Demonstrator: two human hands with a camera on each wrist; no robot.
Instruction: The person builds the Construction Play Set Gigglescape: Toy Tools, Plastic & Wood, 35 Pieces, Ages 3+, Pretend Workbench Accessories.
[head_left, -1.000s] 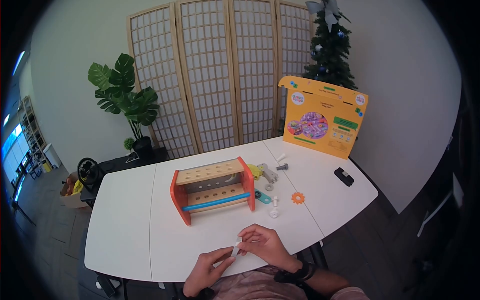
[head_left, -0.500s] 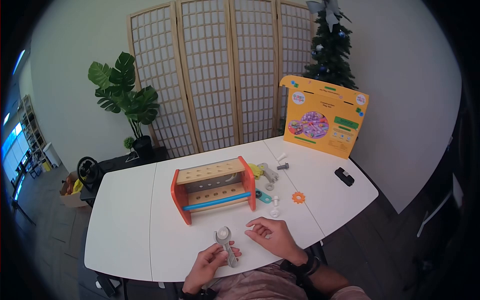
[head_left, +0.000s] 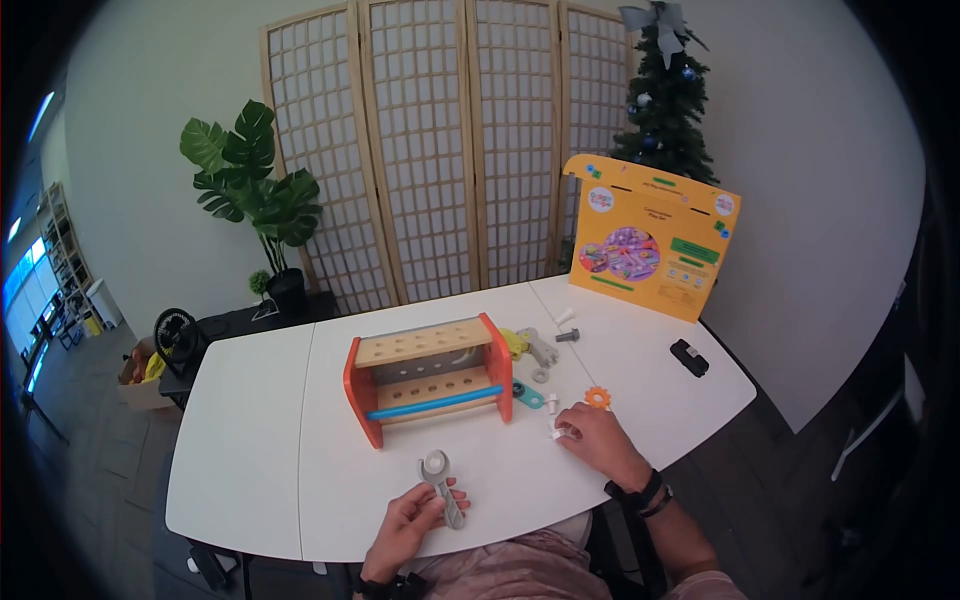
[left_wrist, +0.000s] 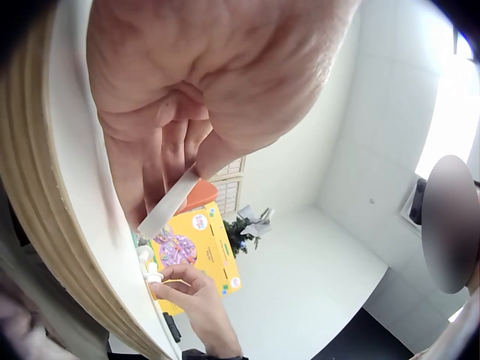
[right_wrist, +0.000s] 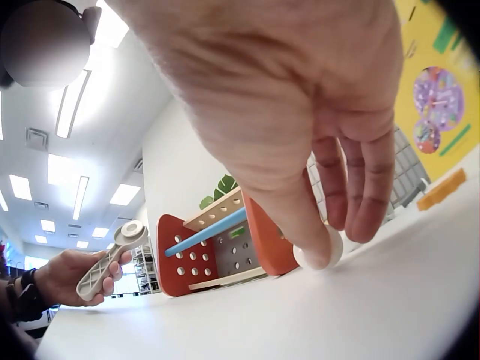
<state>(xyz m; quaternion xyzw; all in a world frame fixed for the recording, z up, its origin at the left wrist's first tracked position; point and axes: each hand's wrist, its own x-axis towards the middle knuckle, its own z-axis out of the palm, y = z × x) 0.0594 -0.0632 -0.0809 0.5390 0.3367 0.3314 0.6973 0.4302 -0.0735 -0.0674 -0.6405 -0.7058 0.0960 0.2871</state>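
Observation:
The left hand (head_left: pixel 405 528) holds a grey toy wrench (head_left: pixel 446 497) between thumb and fingers, a round pale piece (head_left: pixel 435 464) sitting in its jaw. In the right wrist view that wrench (right_wrist: pixel 97 275) is tilted above the table. Further right, the right hand (head_left: pixel 603 441) pinches a small white round piece (head_left: pixel 561 433) at the table surface; the right wrist view shows the thumb against this white piece (right_wrist: pixel 335 248). Just beyond it lies a white bolt (head_left: pixel 552 402), and an orange gear (head_left: pixel 597 397) is beside the fingers.
A red and wooden toy workbench (head_left: pixel 430 375) with a blue bar stands mid-table. Behind its right side are a teal piece (head_left: pixel 528 396), a grey ring (head_left: pixel 540 375) and a grey bolt (head_left: pixel 568 335). A yellow box (head_left: pixel 650 240) stands at the back; a black object (head_left: pixel 689 357) lies right.
The right hand has moved away from the left, rightward and forward, and now grips the white piece on the table. The left hand has turned the wrench into view and shifted slightly left.

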